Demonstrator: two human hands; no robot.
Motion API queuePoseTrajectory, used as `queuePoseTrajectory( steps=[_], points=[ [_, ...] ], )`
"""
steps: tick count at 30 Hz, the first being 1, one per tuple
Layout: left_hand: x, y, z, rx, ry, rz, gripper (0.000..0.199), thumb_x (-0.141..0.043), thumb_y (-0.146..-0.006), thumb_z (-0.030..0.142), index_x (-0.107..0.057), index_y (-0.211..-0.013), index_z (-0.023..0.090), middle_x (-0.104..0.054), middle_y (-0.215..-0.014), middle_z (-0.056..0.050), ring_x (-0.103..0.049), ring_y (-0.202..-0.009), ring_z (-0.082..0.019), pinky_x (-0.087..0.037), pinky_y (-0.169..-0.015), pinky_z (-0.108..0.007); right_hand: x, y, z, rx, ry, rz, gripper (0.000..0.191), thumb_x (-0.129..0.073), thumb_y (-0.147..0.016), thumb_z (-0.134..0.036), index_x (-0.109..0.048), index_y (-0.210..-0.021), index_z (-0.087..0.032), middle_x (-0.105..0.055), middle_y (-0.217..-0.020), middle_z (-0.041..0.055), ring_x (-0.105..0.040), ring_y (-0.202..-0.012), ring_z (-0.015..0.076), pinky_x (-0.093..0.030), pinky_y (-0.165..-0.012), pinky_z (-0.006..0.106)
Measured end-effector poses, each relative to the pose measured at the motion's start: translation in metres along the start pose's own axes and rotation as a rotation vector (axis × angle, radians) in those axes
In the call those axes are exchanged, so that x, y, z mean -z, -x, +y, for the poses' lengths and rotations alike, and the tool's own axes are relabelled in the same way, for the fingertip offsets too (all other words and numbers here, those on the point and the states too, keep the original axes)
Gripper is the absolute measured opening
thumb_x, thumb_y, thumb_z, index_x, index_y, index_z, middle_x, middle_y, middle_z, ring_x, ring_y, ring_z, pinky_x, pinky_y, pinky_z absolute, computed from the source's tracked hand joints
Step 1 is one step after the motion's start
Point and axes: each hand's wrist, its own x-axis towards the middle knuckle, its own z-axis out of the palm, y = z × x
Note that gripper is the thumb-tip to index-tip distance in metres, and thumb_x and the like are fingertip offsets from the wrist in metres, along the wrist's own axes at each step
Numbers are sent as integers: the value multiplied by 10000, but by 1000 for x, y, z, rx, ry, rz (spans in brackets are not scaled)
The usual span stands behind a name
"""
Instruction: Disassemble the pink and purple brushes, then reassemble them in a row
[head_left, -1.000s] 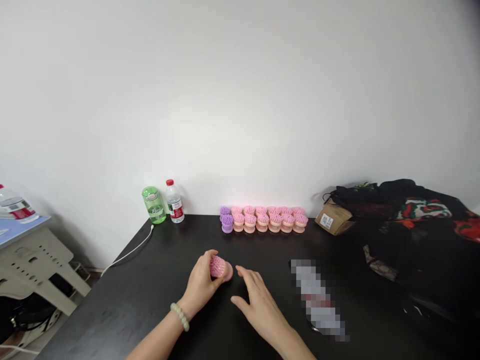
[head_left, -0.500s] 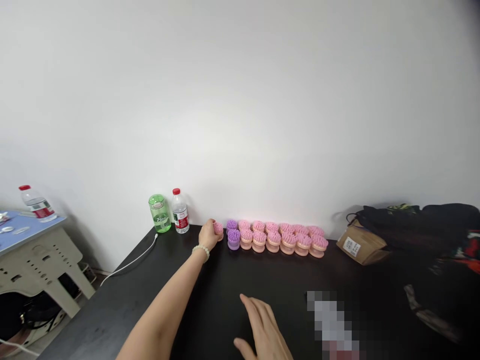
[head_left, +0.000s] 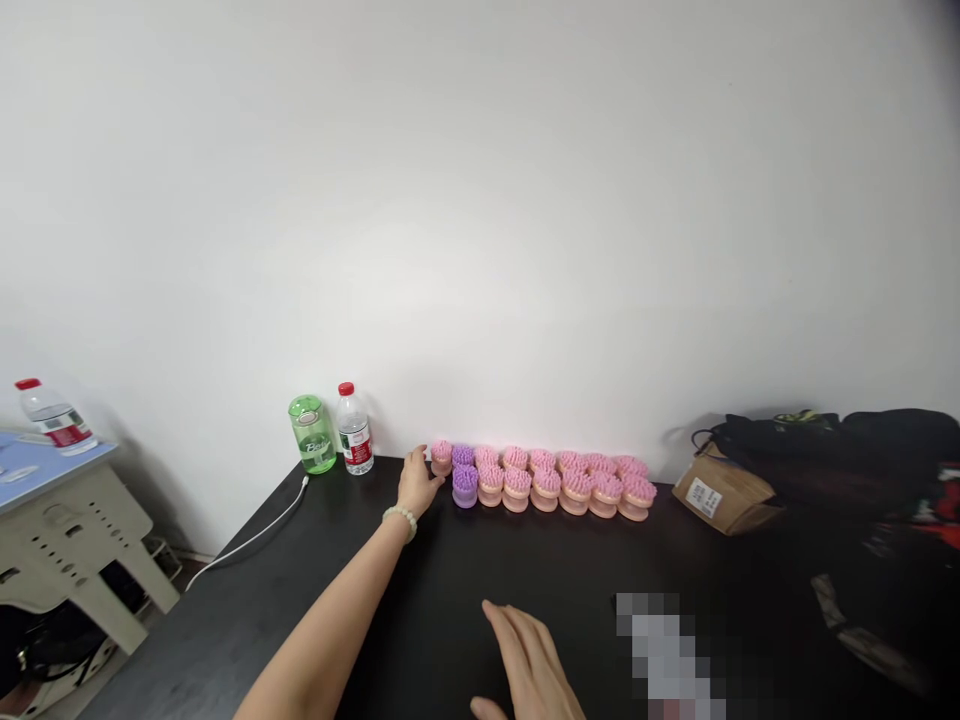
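Two rows of round bristled brushes stand against the wall on the black table [head_left: 450,580]. Most are pink, like the one at the front right end [head_left: 637,497]; a front purple brush [head_left: 465,485] and a back purple brush [head_left: 463,456] are at the left. A single pink brush [head_left: 441,458] stands at the left end of the back row. Just left of it, my left hand [head_left: 418,485], with a beaded bracelet, has thumb and fingers apart and holds nothing. My right hand [head_left: 529,665] hovers over the table's near part, empty, fingers spread from the thumb.
A green bottle [head_left: 313,434] and a red-capped water bottle [head_left: 355,428] stand at the back left, beside a white cable [head_left: 259,533]. A brown paper bag [head_left: 726,490] and dark bags [head_left: 847,480] lie at the right. Another bottle [head_left: 58,418] is on a blue table [head_left: 56,465].
My left hand has let go of the pink brush and drawn back slightly to its left. That brush now stands beside the back purple one. My right hand has barely moved.
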Motion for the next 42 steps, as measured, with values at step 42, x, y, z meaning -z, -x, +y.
queuePoseTrajectory(
  steps=[42],
  points=[
    [63, 179, -16, -128, 368, -17, 380, -698, -763, 498, -672, -1086, 300, -617, -1145, -70, -689, -859, -247, -621, -592, -305, 185, -91, 151, -587, 170, 483, 323, -621, -959, -322, -585, -1242, -171, -620, -1247, 85, -648, -1049, 233, -554, -884, 447]
  ],
)
